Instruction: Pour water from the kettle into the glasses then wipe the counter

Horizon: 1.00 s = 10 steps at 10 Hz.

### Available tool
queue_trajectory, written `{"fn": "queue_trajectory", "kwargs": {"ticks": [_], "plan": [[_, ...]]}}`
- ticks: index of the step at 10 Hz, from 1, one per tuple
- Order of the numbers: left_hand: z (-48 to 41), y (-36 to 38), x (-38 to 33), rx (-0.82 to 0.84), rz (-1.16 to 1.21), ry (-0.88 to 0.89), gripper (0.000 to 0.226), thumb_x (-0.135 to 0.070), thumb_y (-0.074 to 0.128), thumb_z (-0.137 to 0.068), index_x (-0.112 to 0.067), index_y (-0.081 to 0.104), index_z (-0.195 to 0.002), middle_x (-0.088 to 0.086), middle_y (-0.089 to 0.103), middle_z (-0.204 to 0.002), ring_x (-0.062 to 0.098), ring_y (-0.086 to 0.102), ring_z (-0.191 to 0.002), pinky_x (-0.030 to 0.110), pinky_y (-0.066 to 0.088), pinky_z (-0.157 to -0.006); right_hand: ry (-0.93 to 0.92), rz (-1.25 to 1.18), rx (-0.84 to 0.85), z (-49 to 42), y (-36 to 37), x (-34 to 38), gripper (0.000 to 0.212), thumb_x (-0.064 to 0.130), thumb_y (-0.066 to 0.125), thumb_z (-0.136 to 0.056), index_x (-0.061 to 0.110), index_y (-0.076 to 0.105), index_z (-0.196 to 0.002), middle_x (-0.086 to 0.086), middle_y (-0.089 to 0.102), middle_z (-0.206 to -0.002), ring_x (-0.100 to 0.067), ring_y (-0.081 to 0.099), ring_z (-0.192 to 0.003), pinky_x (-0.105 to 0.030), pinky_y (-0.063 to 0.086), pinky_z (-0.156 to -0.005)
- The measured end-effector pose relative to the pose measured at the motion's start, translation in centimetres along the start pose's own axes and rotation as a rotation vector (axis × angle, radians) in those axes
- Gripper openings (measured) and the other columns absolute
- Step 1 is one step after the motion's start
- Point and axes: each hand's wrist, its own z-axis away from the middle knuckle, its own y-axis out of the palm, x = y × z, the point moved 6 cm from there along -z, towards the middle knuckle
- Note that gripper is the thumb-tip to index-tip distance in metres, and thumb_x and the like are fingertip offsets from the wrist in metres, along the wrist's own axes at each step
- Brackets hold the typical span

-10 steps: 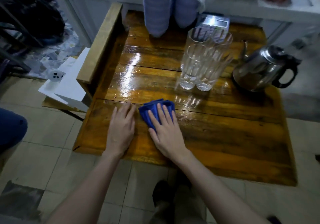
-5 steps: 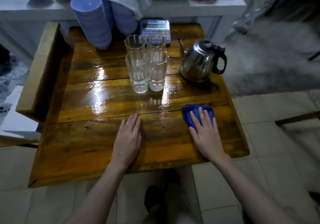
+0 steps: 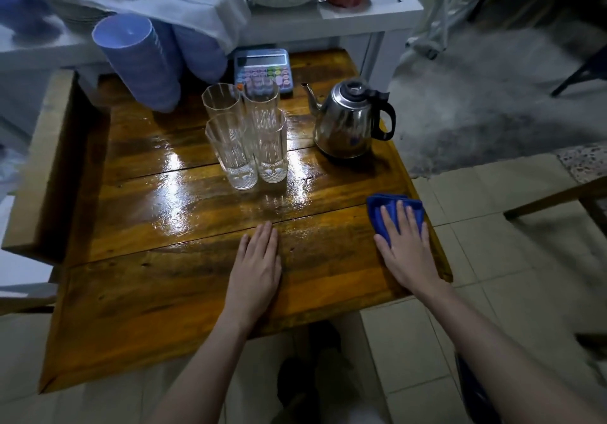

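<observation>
Several tall clear glasses (image 3: 246, 141) stand clustered near the middle back of the glossy, wet wooden counter (image 3: 157, 292). To their right sits a steel kettle (image 3: 348, 121) with a black handle, its spout pointing left. My right hand (image 3: 407, 243) presses flat on a folded blue cloth (image 3: 381, 208) at the counter's right edge. Flat on the wood near the front middle lies my left hand (image 3: 258, 266), fingers together, holding nothing.
A calculator (image 3: 262, 67) lies behind the glasses. Stacked purple cups (image 3: 138, 59) lean at the back left under a white table (image 3: 361, 16). A raised wooden rail (image 3: 39, 160) runs along the counter's left side. Tiled floor (image 3: 492, 259) lies to the right.
My right hand has slid the blue cloth from the counter's front middle rightward to its right edge. The left hand stays flat on the wood.
</observation>
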Motion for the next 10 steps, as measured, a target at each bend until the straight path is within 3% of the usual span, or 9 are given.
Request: {"fn": "queue_trajectory", "kwargs": {"ticks": [1,2,3,4,5,6,7,8,10], "plan": [[-0.5,-0.9,-1.2,0.026,0.027,0.017,0.055,-0.031,0.025,-0.097,-0.006,0.034,-0.146,0.013,0.035,-0.153,0.026,0.03,-0.143,0.046,0.024,-0.117,0.037,0.042,-0.028,0.8,-0.7,0.3,0.069,0.055,0.01,-0.096,0.021,0.003,-0.156,-0.012,-0.003,-0.164,-0.029,-0.003,-0.151,-0.048,-0.004,-0.119],[-0.8,-1.2,-3.2,0.055,0.027,0.123,0.056,-0.031,0.027,-0.096,-0.007,0.033,-0.146,0.012,0.035,-0.153,0.026,0.032,-0.142,0.045,0.02,-0.117,0.084,0.028,-0.018,2.0,-0.6,0.7,0.065,0.05,0.016,-0.1,0.017,0.005,-0.156,-0.014,0.0,-0.163,-0.031,0.002,-0.151,-0.048,0.001,-0.119],[-1.7,-1.4,-7.5,0.104,0.057,0.297,0.056,-0.032,0.022,-0.1,-0.014,0.012,-0.152,0.004,0.009,-0.159,0.02,0.01,-0.148,0.037,0.001,-0.119,0.007,0.006,0.014,3.3,-0.2,0.9,0.069,0.049,0.001,-0.092,0.018,0.0,-0.153,-0.008,-0.008,-0.16,-0.029,0.0,-0.151,-0.045,0.004,-0.121],[-2.7,-1.1,-10.4,0.126,0.093,0.368,0.056,-0.03,0.022,-0.103,-0.016,0.003,-0.153,0.002,-0.003,-0.16,0.017,-0.003,-0.148,0.033,-0.007,-0.119,-0.103,0.013,0.056,3.3,-0.4,0.5,0.069,0.048,-0.004,-0.087,0.021,-0.007,-0.15,-0.003,-0.014,-0.157,-0.025,-0.006,-0.15,-0.043,0.004,-0.121],[-4.4,-0.8,-14.2,0.139,0.087,0.43,0.055,-0.028,0.019,-0.104,-0.017,-0.003,-0.153,0.002,-0.009,-0.16,0.016,-0.011,-0.148,0.035,-0.008,-0.119,-0.259,0.089,0.101,3.5,-0.9,-0.6,0.065,0.043,0.008,-0.092,0.021,0.004,-0.153,-0.005,0.001,-0.162,-0.026,0.003,-0.149,-0.045,0.015,-0.121],[-5.4,-0.1,-15.6,0.185,0.041,0.446,0.054,-0.03,0.015,-0.104,-0.017,-0.005,-0.153,0.002,-0.01,-0.16,0.016,-0.013,-0.147,0.039,-0.005,-0.121,-0.248,0.102,0.126,3.6,-1.1,-1.4,0.066,0.039,0.017,-0.093,0.012,0.018,-0.153,-0.012,0.017,-0.161,-0.03,0.02,-0.148,-0.048,0.026,-0.117],[-5.9,0.8,-16.6,0.268,-0.054,0.432,0.054,-0.034,0.013,-0.104,-0.017,-0.004,-0.153,0.003,-0.008,-0.161,0.018,-0.01,-0.148,0.044,0.0,-0.122,-0.155,0.052,0.151,4.1,-0.5,-1.7,0.065,0.038,0.013,-0.098,0.006,0.001,-0.154,-0.013,-0.004,-0.163,-0.026,0.0,-0.151,-0.039,0.002,-0.122],[-5.9,1.0,-16.6,0.315,-0.052,0.426,0.054,-0.034,0.012,-0.104,-0.018,-0.005,-0.153,0.002,-0.01,-0.161,0.018,-0.01,-0.148,0.044,0.001,-0.122,-0.133,0.029,0.141,4.1,-0.6,-1.6,0.062,0.032,0.021,-0.103,0.007,-0.006,-0.154,-0.011,-0.012,-0.163,-0.024,-0.008,-0.151,-0.036,-0.006,-0.119],[-6.8,-1.0,-16.2,0.388,0.086,0.393,0.053,-0.031,0.021,-0.104,-0.014,0.011,-0.153,0.007,0.007,-0.162,0.021,0.005,-0.149,0.039,0.008,-0.122,-0.137,-0.008,0.255,2.3,-3.8,1.2,0.06,0.025,0.024,-0.104,0.004,-0.002,-0.154,-0.014,-0.006,-0.164,-0.023,-0.002,-0.151,-0.038,0.005,-0.123]]}}
